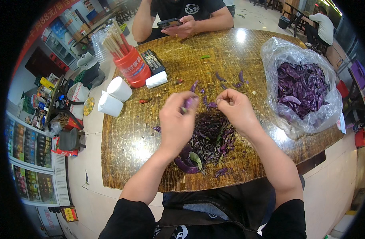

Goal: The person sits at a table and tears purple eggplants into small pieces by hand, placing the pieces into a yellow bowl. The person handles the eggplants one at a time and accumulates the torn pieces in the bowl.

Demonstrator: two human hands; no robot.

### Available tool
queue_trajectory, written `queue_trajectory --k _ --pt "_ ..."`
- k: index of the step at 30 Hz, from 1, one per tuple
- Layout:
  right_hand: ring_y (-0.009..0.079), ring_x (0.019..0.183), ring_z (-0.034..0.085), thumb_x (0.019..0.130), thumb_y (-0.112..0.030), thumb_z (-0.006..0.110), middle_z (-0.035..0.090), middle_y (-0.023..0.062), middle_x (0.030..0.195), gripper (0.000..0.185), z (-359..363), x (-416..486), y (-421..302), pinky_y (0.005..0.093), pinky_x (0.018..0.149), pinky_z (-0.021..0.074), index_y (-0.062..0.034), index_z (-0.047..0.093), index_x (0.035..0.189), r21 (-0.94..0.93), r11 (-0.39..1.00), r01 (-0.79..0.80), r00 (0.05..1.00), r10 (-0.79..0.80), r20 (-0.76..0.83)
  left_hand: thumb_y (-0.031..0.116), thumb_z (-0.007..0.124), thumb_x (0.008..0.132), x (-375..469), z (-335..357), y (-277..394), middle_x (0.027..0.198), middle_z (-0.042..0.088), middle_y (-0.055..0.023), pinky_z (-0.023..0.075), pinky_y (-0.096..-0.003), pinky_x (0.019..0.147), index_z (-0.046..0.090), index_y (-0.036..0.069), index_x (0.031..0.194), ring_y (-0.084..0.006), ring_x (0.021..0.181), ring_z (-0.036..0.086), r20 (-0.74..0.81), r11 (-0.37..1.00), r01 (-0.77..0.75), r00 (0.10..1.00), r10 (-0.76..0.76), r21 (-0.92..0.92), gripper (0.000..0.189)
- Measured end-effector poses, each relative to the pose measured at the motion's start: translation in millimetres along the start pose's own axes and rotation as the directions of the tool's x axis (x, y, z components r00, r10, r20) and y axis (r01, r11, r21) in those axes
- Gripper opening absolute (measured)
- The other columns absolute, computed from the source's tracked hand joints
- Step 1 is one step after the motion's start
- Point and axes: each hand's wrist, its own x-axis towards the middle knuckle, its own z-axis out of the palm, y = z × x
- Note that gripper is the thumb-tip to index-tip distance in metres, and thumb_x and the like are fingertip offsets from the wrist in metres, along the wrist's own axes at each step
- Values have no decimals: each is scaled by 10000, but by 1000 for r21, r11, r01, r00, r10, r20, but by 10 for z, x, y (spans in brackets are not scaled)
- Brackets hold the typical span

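My left hand [179,116] holds a purple bean pod [189,103] between thumb and fingers, above the left side of the wooden table. My right hand [234,109] is beside it on the right, fingertips pinched at the end of a purple piece [211,105]; whether it grips that piece I cannot tell. Below and between the hands lies a heap of purple trimmings and stringy bits [212,140], with a curved purple pod [187,168] and a green leaf-like piece [195,159] at its near edge. A clear plastic bag [270,80] full of purple pods [302,86] stands at the right.
On the wooden table [125,167] stand a red chopstick holder [133,70], a remote control [152,61], two white paper rolls [119,89] and folded tissue [157,79]. Small chillies [145,101] and loose pods [220,76] lie about. Across it, a person [185,18] holds a phone.
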Motion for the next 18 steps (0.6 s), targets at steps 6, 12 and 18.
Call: queue_trajectory --k 6,12,18 --pt "78 819 570 881 -112 679 643 18 929 129 -388 10 -145 265 742 486 -27 670 978 -88 989 123 854 -61 517 153 604 979 262 -249 -390 837 606 -48 405 -255 547 585 39 969 -139 698 526 457 -92 521 635 -623 -849 116" --pt "302 969 599 853 -127 704 632 139 970 182 -319 133 105 401 886 492 -22 675 998 -624 732 275 961 -233 150 163 601 961 241 -211 -560 943 621 -71 508 -292 702 581 2 1065 -180 856 597 617 -391 477 599 -511 -787 192" --pt "340 1056 554 847 -147 716 616 147 957 164 -258 132 261 439 924 462 -22 689 949 -709 590 387 914 -345 212 115 635 944 223 -160 -561 958 639 -64 551 -325 725 584 43 1098 -177 812 629 542 -244 500 628 -559 -831 177"
